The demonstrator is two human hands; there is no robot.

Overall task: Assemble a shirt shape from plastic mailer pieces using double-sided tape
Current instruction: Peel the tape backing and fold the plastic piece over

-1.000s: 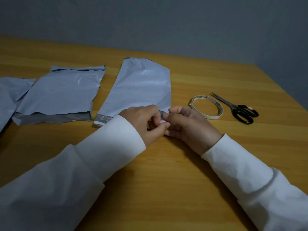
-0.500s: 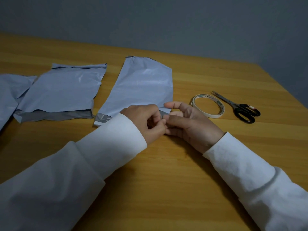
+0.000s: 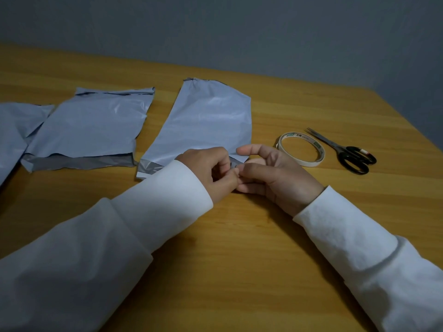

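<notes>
Both hands [image 3: 242, 173] pinching mailer piece [image 3: 206, 121] corner as before, right index finger now raised

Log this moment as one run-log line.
left hand: pinching near edge of mailer piece | right hand: pinching same corner | tape roll: idle on table | scissors: idle

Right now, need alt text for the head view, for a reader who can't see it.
Both hands, left hand and right hand, pinch the near corner of a grey mailer piece on a wooden table. Two more mailer pieces lie left; a tape roll and scissors lie right.
</notes>
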